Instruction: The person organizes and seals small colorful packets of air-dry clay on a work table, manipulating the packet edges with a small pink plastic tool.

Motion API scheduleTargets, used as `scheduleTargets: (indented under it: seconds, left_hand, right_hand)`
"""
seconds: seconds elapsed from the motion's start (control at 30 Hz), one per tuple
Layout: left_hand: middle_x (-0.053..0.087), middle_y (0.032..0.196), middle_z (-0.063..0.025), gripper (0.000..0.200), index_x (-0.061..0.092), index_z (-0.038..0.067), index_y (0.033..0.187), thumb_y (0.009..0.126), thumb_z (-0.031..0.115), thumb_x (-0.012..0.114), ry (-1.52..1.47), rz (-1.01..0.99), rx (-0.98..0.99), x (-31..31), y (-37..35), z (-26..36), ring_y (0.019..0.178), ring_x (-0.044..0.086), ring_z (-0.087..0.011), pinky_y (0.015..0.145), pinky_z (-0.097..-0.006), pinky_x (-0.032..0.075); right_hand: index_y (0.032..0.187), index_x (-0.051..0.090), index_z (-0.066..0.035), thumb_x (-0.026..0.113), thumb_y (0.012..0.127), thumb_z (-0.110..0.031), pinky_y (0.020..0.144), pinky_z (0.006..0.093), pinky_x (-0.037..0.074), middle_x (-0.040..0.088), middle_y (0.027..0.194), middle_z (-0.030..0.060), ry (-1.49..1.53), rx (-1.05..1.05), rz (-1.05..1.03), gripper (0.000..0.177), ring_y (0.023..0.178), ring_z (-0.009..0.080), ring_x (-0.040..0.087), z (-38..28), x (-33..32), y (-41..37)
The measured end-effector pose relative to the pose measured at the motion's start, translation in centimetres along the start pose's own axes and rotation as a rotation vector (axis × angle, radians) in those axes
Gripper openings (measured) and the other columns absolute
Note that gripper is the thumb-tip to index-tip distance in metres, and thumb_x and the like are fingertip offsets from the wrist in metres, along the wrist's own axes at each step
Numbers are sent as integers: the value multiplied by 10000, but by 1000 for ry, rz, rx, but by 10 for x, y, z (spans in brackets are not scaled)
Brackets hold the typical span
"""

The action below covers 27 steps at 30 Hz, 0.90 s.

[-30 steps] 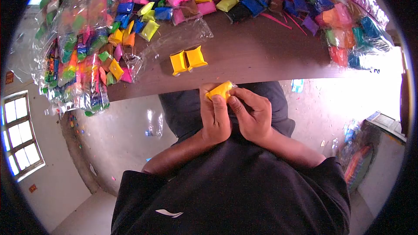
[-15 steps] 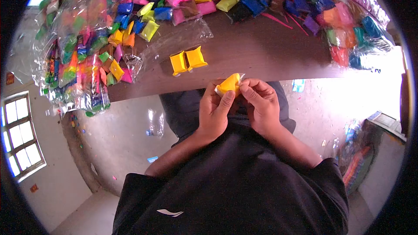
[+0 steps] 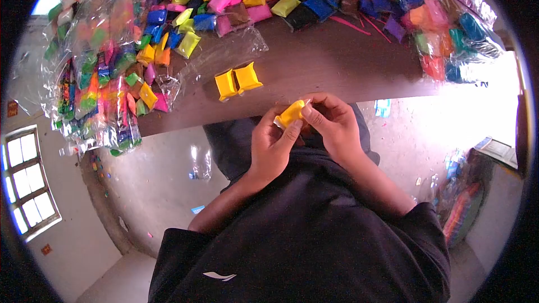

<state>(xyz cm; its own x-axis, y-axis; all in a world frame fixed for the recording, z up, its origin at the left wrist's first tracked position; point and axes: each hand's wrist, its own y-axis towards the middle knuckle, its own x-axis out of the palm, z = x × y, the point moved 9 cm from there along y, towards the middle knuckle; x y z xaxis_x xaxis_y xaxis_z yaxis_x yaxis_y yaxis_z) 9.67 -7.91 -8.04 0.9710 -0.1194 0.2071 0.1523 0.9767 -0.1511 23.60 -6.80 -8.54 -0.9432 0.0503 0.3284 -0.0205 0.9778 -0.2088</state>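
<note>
A small yellow packet (image 3: 290, 113) is pinched between my two hands, just past the table's near edge. My left hand (image 3: 270, 145) grips its left end, thumb on the near side. On its upper right end, my right hand (image 3: 336, 127) closes with thumb and fingers. Beyond my hands, two yellow packets (image 3: 247, 77) lie side by side on the brown table (image 3: 337, 67). The undersides of the fingers are hidden.
Colourful packets (image 3: 258, 13) are heaped along the table's far side. Clear bags with packets (image 3: 98, 90) lie at the left, more bagged packets (image 3: 435, 45) at the right. Thin pink strips (image 3: 351, 24) lie near the heap. Clear plastic wrap (image 3: 238, 45) rests behind the yellow pair.
The packet in my hands has tilted and lies lower, with my right thumb now farther over its right end. The camera view has shifted slightly.
</note>
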Motion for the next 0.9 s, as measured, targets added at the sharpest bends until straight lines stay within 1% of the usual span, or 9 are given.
scheduleTargets:
  seconds: [0.03,0.27,0.33,0.43,0.57,0.63,0.77,0.83,0.9]
  left_hand:
    - [677,1009,-51,257,560,3,1223,1026,162,604,3,-30,-26,1,1,-2,852,658,-101,719,-243,547]
    - [654,984,-53,212,549,5,1173,1040,169,573,1,-17,-50,-4,-2,-7,799,644,-100,709,-246,542]
    - [649,978,-53,211,545,4,1170,1044,173,566,-44,30,-38,-7,1,-7,798,639,-99,708,-244,539]
    - [645,978,-56,218,535,3,1177,1047,176,559,-34,60,13,-10,4,-1,805,637,-102,718,-244,537]
    - [656,1017,-72,227,523,7,1194,1047,177,558,37,-15,19,-4,3,-2,847,650,-119,761,-258,545]
    - [660,1033,-77,225,521,11,1190,1047,179,560,-66,-8,-11,-2,3,-5,859,652,-124,777,-269,547]
    - [666,1079,-97,225,518,15,1178,1043,188,570,-440,27,-73,6,3,-7,921,660,-137,830,-301,559]
    - [666,1091,-99,231,515,13,1181,1044,190,571,-406,20,-63,8,4,-3,944,663,-143,841,-305,560]
    - [667,1103,-100,236,513,11,1185,1045,192,572,-372,13,-58,6,4,-7,968,666,-149,853,-308,562]
  right_hand:
    - [1041,670,8,692,936,-65,804,240,495,673,958,20,66,112,-17,129,883,93,611,8,-1,1]
    - [1009,644,8,675,976,-111,799,253,509,674,934,32,-63,40,-94,128,854,99,633,4,-2,10]
    - [952,672,-2,695,932,-75,754,242,501,674,852,5,-54,-65,63,79,815,74,603,-8,1,5]
    - [938,669,-7,702,922,-69,738,248,506,671,843,10,-244,83,18,72,802,79,607,-6,-4,-2]
    - [930,661,-4,698,920,-52,728,254,512,677,881,27,-208,17,-55,61,808,85,615,0,-11,5]
    - [999,608,-3,624,985,-57,750,290,529,624,1013,60,-10,15,-140,58,834,143,629,2,-6,4]
    - [947,634,-27,653,948,-62,750,259,496,651,895,25,335,100,-1,40,809,103,599,13,-2,0]
    - [956,621,-36,641,965,-83,766,259,486,634,901,23,646,192,31,52,812,108,583,21,5,-2]
    - [952,630,-30,653,963,-89,754,255,489,642,889,20,545,167,80,64,804,99,590,11,7,1]
